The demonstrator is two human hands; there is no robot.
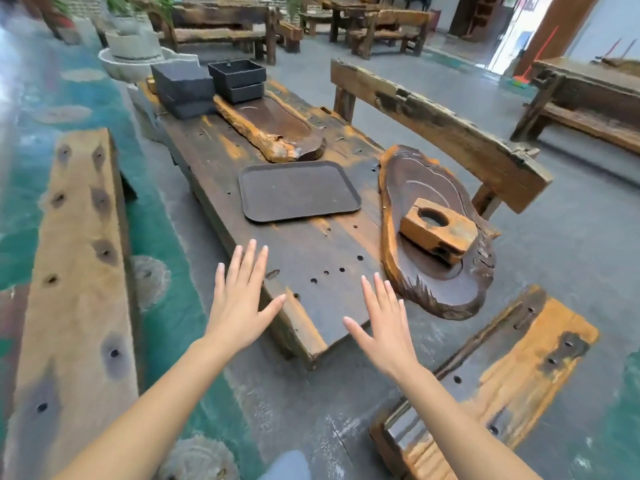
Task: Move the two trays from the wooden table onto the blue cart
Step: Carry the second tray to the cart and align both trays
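A dark flat rectangular tray (298, 190) lies on the long wooden table (311, 251), near its middle. Only this one flat tray shows; whether another lies under it I cannot tell. My left hand (239, 296) hovers over the table's near left edge, fingers spread, holding nothing. My right hand (382, 320) hovers over the near right corner, also spread and holding nothing. Both hands are short of the tray and apart from it. No blue cart is in view.
Black square boxes (237, 79) and dark grey boxes (183, 91) are stacked at the table's far end. A long wooden slab (273, 129) and an oval slab (436, 233) bearing a wooden block (438, 233) lie on the table. Benches flank it left (76, 271) and right (440, 129).
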